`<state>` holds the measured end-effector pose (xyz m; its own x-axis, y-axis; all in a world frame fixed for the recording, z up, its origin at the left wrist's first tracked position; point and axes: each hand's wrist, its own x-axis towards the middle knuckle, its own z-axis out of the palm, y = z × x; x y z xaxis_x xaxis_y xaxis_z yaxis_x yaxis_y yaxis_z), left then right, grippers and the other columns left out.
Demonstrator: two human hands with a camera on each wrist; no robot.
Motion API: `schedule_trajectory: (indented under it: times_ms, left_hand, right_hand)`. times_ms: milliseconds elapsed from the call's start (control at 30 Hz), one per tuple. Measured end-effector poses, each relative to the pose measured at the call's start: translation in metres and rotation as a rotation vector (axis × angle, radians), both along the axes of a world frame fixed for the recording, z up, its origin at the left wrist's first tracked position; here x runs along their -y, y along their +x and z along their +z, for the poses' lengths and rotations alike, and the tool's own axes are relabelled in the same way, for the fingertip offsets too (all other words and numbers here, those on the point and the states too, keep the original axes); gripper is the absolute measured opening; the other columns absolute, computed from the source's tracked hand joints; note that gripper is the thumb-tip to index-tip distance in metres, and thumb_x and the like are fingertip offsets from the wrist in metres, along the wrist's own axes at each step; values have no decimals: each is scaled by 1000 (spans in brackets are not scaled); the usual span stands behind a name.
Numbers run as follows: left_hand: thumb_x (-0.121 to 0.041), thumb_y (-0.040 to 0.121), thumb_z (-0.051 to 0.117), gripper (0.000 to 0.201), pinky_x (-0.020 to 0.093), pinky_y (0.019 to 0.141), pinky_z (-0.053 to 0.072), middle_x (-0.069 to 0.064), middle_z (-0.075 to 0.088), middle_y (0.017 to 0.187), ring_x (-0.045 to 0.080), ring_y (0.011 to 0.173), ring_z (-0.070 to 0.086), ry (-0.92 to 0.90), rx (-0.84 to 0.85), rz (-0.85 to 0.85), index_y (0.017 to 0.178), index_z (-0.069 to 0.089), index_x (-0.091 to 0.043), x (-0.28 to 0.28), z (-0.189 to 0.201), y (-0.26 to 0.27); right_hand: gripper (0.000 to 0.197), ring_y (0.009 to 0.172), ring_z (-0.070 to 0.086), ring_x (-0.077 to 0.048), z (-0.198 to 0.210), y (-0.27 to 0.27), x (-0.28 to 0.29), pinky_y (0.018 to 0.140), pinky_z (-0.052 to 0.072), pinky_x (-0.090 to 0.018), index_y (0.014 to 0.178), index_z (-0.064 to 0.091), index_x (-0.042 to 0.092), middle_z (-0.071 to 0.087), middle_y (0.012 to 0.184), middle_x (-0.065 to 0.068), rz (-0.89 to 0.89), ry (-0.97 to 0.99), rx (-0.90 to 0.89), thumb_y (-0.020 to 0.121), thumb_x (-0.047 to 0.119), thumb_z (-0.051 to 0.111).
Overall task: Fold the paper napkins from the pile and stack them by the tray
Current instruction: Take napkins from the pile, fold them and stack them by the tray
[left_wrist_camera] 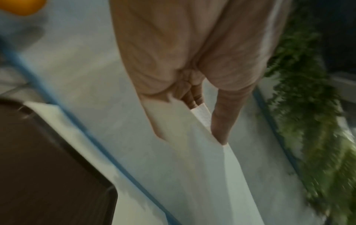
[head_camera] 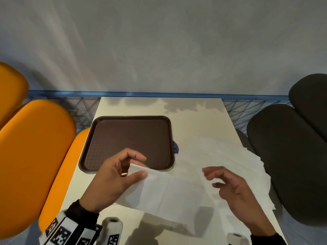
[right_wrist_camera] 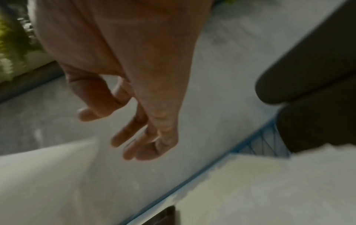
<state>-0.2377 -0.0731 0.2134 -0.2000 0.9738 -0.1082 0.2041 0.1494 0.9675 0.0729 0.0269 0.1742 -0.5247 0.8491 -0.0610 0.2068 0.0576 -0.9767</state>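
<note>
From the head view, the left hand (head_camera: 113, 179) pinches a corner of a white napkin (head_camera: 166, 191) between thumb and fingers, lifting it just in front of the brown tray (head_camera: 127, 119) on the tabletop (head_camera: 198, 117). The right hand (head_camera: 231, 188) hovers loosely spread and holding nothing over the napkin pile (head_camera: 230, 154), right of the tray.

The left wrist view shows the fingers (left_wrist_camera: 223, 121) gripping the paper.

The right wrist view is blurred; the fingers (right_wrist_camera: 133, 137) hang relaxed.

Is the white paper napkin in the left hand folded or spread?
Spread: the white paper napkin hangs open from the left hand, unfolded.
</note>
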Motion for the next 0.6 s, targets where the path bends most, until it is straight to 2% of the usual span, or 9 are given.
schedule_trajectory:
  times_ms: [67,133,200,233,300,367,500,567,600]
  left_hand:
    - [-21,79,76,29,29,72,60,-6,74,94,15,89,70,42,-102,-85,98,64,-40,1,9,5]
    - [-16,84,75,33,27,75,60,-11,73,95,12,92,70,61,-207,-152,102,64,-41,2,17,11]
    - [-16,85,76,32,23,77,58,-17,72,96,7,95,69,89,-311,-192,103,65,-40,4,25,17]
    - [-16,84,76,33,21,78,57,-19,72,96,5,95,69,108,-346,-202,105,66,-39,5,28,18]
    - [-21,83,77,33,19,80,56,-22,71,97,4,96,68,118,-379,-201,108,65,-39,7,36,17]
    - [-28,80,78,34,17,83,55,-23,70,98,3,97,67,109,-383,-168,109,64,-39,10,41,13]
    - [-57,64,79,40,6,81,46,-34,68,98,-8,98,62,19,-439,-207,101,71,-44,7,53,13]
    - [-60,65,76,31,17,76,50,-28,73,89,1,91,67,19,-411,-223,90,77,-42,3,54,16]
    - [-61,68,75,27,29,77,52,-21,75,85,9,85,70,14,-377,-224,87,79,-42,2,53,18]
  right_hand:
    - [47,117,61,-17,15,-8,-1,91,47,-33,100,68,35,67,121,9,26,203,137,78,-5,56]
    - [31,118,58,-12,31,-34,4,93,45,-27,116,66,39,64,123,16,152,359,217,90,22,69]
    - [34,120,53,-6,38,-61,10,98,43,-29,124,63,39,60,124,25,332,446,286,93,52,63]
    - [33,116,53,-4,38,-72,13,97,43,-34,122,64,39,60,119,26,397,466,312,95,56,58]
    - [25,98,53,-2,37,-87,16,86,44,-37,107,68,36,61,100,23,428,517,300,99,52,51]
    - [27,84,51,-3,39,-92,18,76,42,-33,94,69,31,59,86,18,387,568,257,102,47,48]
    - [35,78,49,-1,47,-94,20,69,32,-18,92,73,30,57,78,20,384,621,273,100,48,44]
    - [28,76,48,-3,49,-94,22,68,35,-23,88,68,31,55,76,18,395,664,297,101,43,46]
    - [25,75,47,-4,49,-93,23,67,37,-26,84,65,31,55,75,16,390,691,302,102,40,48]
